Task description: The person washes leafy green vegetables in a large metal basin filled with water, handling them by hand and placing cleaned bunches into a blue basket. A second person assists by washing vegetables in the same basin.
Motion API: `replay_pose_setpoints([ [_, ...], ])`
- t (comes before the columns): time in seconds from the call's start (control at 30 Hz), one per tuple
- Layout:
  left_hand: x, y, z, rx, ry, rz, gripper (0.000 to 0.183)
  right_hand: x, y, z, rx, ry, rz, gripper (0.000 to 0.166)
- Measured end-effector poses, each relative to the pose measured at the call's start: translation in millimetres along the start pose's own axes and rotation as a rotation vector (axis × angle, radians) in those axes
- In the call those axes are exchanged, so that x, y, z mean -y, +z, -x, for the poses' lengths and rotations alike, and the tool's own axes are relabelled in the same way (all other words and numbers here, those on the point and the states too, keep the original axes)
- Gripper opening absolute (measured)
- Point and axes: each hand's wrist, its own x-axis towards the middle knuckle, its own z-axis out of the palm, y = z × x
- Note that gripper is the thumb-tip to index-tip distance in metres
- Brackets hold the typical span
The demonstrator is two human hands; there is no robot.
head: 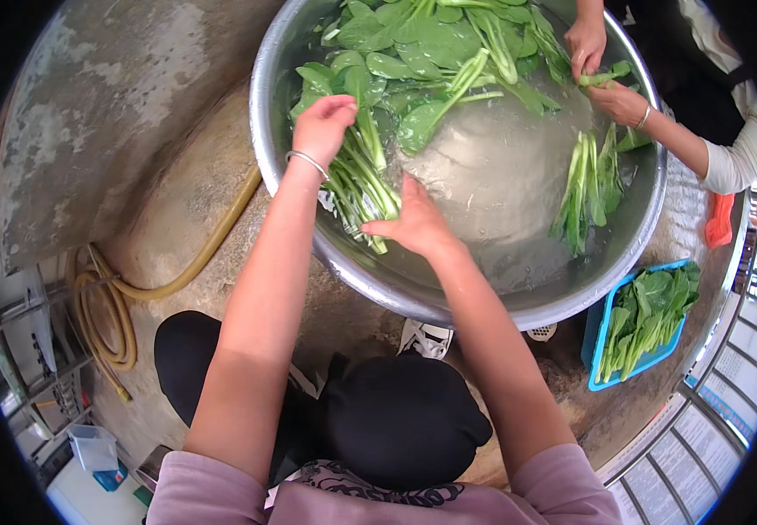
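Note:
A wide metal basin (395,298) of water stands before me, with leafy greens (417,39) floating along its far side. At the basin's left, my left hand (326,128), with a bangle on the wrist, is over a bundle of green stalks (365,170); its fingers are curled together, and whether they grip a stalk is unclear. My right hand (417,220) is at the lower, cut end of that bundle, thumb and fingers spread against the stalks. Another loose bunch of greens (588,190) lies in the water on the right side.
Another person's hands (604,79) hold a green stalk at the basin's upper right. A blue basket (595,354) of greens stands at the lower right. On the left, a yellow hose (198,262) runs from a coil to the basin, beside a concrete wall (109,118). My knees are below the basin.

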Motion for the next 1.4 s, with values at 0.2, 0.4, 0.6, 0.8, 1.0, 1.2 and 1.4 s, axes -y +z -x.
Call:
replay_pose_setpoints([
  [0.2,-3.8,28.7,-2.2,0.633,0.779,-0.884,0.041,-24.0,19.5,-14.2,0.423,0.102,-0.548,0.074],
  [0.4,-16.7,22.9,-8.6,1.325,0.576,-1.596,0.091,-45.5,40.6,5.8,0.375,0.086,-0.705,0.057],
  [0.6,6.9,38.9,11.8,1.397,0.096,-1.239,0.082,-81.2,-49.5,3.0,0.682,0.191,-0.846,0.050],
  [0.8,10.8,106.0,53.2,1.023,-0.301,-0.274,0.080,-147.4,-126.3,-23.6,0.165,0.246,-1.228,0.071],
  [1.0,50.9,114.1,35.8,0.698,-0.611,0.302,0.046,-91.3,-99.0,-48.4,-0.229,0.292,-0.932,0.067],
  [1.2,43.9,92.0,18.9,0.433,-0.482,0.775,0.021,-105.3,-96.9,-49.0,0.005,0.117,-1.151,0.050],
  [1.4,45.4,88.7,13.2,0.500,-0.510,0.601,0.034,-107.5,-87.7,-45.5,0.188,0.054,-0.782,0.052],
])
